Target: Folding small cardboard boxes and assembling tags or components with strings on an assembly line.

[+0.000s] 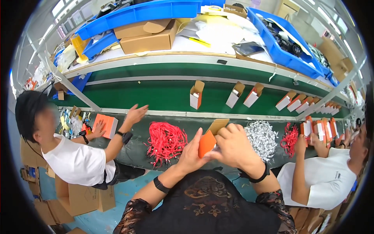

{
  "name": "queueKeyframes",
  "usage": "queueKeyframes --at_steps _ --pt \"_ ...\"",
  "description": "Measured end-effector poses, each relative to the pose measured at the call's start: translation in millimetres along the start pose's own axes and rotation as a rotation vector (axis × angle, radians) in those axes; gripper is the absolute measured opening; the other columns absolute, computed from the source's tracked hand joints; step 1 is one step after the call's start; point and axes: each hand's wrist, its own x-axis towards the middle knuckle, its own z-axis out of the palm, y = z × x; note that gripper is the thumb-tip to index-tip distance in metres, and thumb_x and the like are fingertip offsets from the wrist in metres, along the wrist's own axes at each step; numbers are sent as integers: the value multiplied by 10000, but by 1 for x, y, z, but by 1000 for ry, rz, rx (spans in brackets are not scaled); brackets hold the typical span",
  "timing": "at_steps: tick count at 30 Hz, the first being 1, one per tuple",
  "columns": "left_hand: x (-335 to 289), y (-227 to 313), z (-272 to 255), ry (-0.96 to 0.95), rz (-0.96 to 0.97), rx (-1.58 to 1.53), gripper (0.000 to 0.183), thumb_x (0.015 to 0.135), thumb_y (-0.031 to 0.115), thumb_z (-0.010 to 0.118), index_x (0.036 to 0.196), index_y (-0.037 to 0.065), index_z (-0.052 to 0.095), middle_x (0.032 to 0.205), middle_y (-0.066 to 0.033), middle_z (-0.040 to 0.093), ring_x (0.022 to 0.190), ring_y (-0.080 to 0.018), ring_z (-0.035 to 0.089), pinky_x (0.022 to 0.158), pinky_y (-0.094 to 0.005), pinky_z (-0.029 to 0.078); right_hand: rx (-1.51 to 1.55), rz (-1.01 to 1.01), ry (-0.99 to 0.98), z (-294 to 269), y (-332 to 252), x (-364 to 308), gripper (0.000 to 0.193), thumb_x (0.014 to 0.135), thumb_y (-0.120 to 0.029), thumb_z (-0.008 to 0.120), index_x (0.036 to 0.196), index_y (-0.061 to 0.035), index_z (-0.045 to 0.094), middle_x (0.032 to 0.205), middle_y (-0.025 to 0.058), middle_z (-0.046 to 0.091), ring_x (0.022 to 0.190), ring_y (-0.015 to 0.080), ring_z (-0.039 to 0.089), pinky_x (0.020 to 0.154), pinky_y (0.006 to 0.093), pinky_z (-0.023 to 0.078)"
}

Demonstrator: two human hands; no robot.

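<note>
A small orange and white carton (206, 144) with its brown inner flap raised is held in front of my chest. My left hand (188, 155) is wrapped round its left side. Curled over the carton's right edge and opening, my right hand (236, 147) has its thumb against the lower side; its fingertips are partly hidden, and whatever may be under them does not show. To the left of my hands lies a heap of red cords (165, 142). A pile of silvery small packets (261, 139) sits just to the right.
Ahead, a green conveyor belt (156, 95) carries several open cartons (196, 94). Above it runs a shelf (218, 58) with blue trays (144, 15). A co-worker (78, 156) at left touches orange boxes (105, 125); another (323, 171) at right handles cartons beside more red cords (289, 140).
</note>
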Motion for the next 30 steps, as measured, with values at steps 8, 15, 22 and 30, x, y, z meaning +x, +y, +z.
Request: queueKeyframes --at_steps 8,15,22,30 --pt "-7 7 -4 49 167 253 1020 681 154 875 1483 -32 273 1216 -241 563 1052 -388 606 862 -418 523 163 -80 -64 -2 5 -16 514 751 -539 723 1021 -102 706 1137 72 632 1125 299 516 1048 668 315" --pt "-8 11 6 6 63 163 1091 649 183 903 1484 -54 241 1339 -271 489 1188 -410 549 985 -428 471 -107 24 -76 5 -13 -15 518 636 -467 823 1038 -159 715 1172 95 508 1156 302 490 1063 673 268" --pt "-13 0 13 9 -50 -285 1084 733 70 839 1533 19 110 1326 -196 503 1211 -322 557 986 -403 481 134 -16 430 10 5 -28 443 646 -362 853 984 -119 700 1144 121 587 1083 315 549 1017 583 391" --pt "-2 5 10 -94 -149 -732 909 801 1 767 1508 98 204 1388 -131 457 1250 -219 527 996 -376 493 1257 88 400 95 12 -30 450 798 -135 788 1204 -50 615 1428 172 374 1262 254 495 1015 406 461"
